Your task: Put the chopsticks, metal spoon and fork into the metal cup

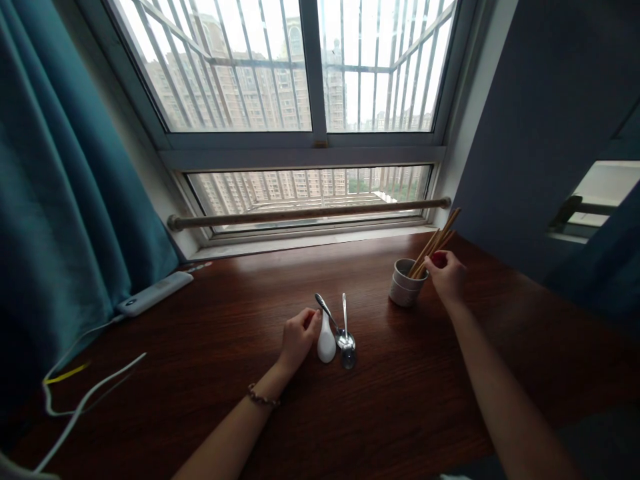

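Fingers closed, my left hand [300,335] rests on the table at the upper handle of a white soup spoon [327,348]. Just right of it lie two metal spoons, one with a dark slanting handle [327,311] and one with a straight shiny handle [345,313]; their bowls overlap. Over at the right, a grey-white cup [404,285] stands upright and holds several wooden chopsticks [434,248] that lean right. My right hand [449,273] pinches at the chopsticks above the cup's rim. Something small and red [439,259] shows among its fingers; I cannot make out what it is.
The brown wooden table [240,287] meets a barred window with a rail [310,215] at its far edge. At left lie a white power strip [157,292] and a white cable [95,390] beside a blue curtain [75,167]. A dark wall [530,147] rises at right.
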`<state>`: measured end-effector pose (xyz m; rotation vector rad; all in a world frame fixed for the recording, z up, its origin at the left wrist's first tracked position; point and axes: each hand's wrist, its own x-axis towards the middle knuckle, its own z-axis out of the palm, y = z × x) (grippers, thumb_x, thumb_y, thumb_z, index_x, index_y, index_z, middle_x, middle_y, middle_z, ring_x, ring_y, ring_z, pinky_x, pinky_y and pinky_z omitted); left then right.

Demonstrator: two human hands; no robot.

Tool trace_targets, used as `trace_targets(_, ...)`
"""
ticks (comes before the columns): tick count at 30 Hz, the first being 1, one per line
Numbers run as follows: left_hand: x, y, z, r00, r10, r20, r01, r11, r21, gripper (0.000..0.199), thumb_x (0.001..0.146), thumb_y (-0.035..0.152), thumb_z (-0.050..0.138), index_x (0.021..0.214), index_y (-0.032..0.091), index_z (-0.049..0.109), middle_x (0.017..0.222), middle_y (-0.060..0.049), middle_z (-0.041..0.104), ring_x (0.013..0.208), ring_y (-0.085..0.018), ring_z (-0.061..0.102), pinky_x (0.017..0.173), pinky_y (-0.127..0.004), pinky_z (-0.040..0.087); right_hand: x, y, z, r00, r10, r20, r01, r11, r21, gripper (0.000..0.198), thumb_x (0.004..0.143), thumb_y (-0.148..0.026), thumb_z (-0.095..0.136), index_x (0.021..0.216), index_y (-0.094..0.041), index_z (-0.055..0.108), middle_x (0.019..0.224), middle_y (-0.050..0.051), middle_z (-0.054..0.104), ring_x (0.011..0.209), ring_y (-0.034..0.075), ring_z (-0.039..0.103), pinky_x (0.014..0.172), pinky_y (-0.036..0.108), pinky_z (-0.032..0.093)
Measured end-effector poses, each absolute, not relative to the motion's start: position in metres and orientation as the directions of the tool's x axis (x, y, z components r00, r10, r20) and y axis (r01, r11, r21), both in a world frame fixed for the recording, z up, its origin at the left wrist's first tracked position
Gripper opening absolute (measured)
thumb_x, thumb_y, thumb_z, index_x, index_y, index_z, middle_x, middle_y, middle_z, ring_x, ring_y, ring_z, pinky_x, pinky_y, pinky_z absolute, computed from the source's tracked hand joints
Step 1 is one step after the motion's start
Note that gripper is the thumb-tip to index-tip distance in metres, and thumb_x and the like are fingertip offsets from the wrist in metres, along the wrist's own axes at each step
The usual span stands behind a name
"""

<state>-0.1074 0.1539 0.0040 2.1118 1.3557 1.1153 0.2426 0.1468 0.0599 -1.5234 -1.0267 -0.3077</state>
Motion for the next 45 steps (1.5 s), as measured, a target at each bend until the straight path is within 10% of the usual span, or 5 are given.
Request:
trace_targets(7,-0.107,0.156,0.003,0.223,0.882,0.416,0.567,-0.464,0.681,0.029,0.084,0.038,0.041,0.068,0.017,0.054,0.055,0.002,0.051,0.052,-0.012,0.048,0.054,-0.023,0.032,0.234,0.145,0.044,0.631,0.422,0.651,0.685,0.091,-0.723,0.031,0.064,-0.035,0.063,0.082,-0.013,0.051,0.071,0.003,0.053,0.055,0.014,0.048,0.054,0.027,0.042)
trace_targets(13,-0.107,0.154,0.004,0.223,0.887,0.405,0.574,-0.455,0.680,0.030,0.083,0.039,0.041,0.067,0.017,0.055,0.056,0.002,0.052,0.052,-0.012,0.047,0.053,-0.023,0.031,0.185,0.117,0.059,0.626,0.186,0.757,0.745,0.143,-0.652,0.035,0.073,-0.034,0.058,0.098,-0.015,0.040,0.098,0.008,0.042,0.070,0.015,0.043,0.065,0.028,0.039)
trace_targets(19,-0.106,0.153,0.004,0.237,0.895,0.378,0.573,-0.443,0.689,0.029,0.083,0.039,0.042,0.070,0.017,0.057,0.059,0.001,0.056,0.054,-0.013,0.050,0.055,-0.024,0.034,0.074,0.104,0.033,0.022,0.843,0.538,0.712,0.365,-0.600,0.009,0.082,-0.021,0.047,0.075,-0.018,0.048,0.072,0.000,0.047,0.065,0.013,0.046,0.065,0.023,0.035)
trace_targets(35,-0.105,0.186,-0.018,0.131,0.982,0.137,0.518,-0.186,0.835,0.042,0.073,0.053,0.049,0.071,0.013,0.059,0.062,-0.003,0.058,0.056,-0.015,0.053,0.050,-0.023,0.035,0.073,0.122,-0.007,0.146,0.961,0.233,0.698,0.067,-0.713,0.015,0.077,-0.028,0.055,0.068,-0.016,0.057,0.062,-0.001,0.058,0.058,0.012,0.054,0.055,0.021,0.035)
trace_targets(45,-0.084,0.230,-0.012,0.132,0.980,-0.147,0.442,0.075,0.894,0.042,0.076,0.049,0.053,0.056,0.013,0.045,0.042,0.007,0.037,0.032,-0.004,0.028,0.035,-0.018,0.021,0.071,0.138,-0.006,0.225,0.972,0.062,0.745,-0.130,-0.654,0.020,0.063,-0.037,0.065,0.060,-0.018,0.066,0.060,0.004,0.062,0.061,0.017,0.057,0.050,0.024,0.030)
